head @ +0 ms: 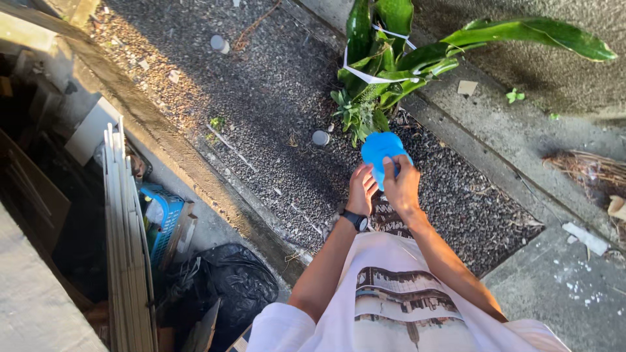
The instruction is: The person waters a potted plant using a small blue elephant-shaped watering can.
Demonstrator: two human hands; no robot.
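The fingers of the right hand (pixel 402 184) are closed around the lower edge of a blue plastic container (pixel 380 151), with the thumb on the near side. The fingers of the left hand (pixel 361 189) are bent narrow and touch the same container from the left; I cannot tell if they really grip it or only steady it. This wrist wears a dark watch (pixel 357 220).

The container is in the middle of the frame, held in the air above the gravel bed (pixel 274 104), just beside the base of a plant (pixel 375 72) with broad green leaves. A white band (pixel 365 76) ties the leaves together. A small round grey cap (pixel 320 137) lies on the gravel left of the container, and another (pixel 218 44) is in the upper left.

As I judge it, the work in hand is holding the container close to the foot of the plant, with both hands guiding it. A next move calls for a steady hold, so the container stays aimed at the plant's base and not at the concrete kerb (pixel 469 140) on the right.

At the lower left of the frame stand pale boards (pixel 124 228), a blue basket (pixel 163 218) and a black plastic bag (pixel 238 280).
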